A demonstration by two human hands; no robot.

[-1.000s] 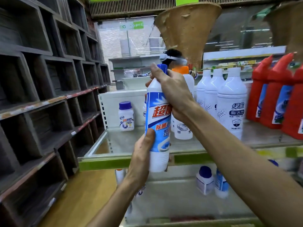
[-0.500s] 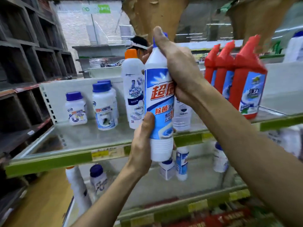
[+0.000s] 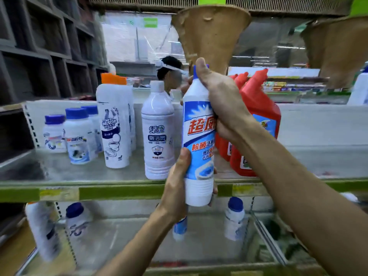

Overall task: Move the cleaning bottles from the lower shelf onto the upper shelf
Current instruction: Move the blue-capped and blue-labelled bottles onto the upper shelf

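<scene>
Shop shelving: the upper shelf (image 3: 59, 172) carries, left to right, three blue-capped jars (image 3: 78, 136), an orange-capped bottle (image 3: 114, 124), one white bottle (image 3: 158, 136) and at least two red bottles (image 3: 258, 124). Four bottles (image 3: 235, 220) sit on the lower shelf (image 3: 129, 242). The held bottle (image 3: 199, 140) is upright before the upper edge, left hand (image 3: 176, 190) gripping its base, right hand (image 3: 221, 102) its neck. It is smooth, stiff plastic, probably liquid-heavy, so support the base.

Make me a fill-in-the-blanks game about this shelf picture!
The bottle is held by ____ grips.
The left grip holds its base; the ____ grip holds its neck.
The Muscle bottle has an ____ cap.
The pointed bottles are ____.
Missing words: two, right, orange, red.
</scene>
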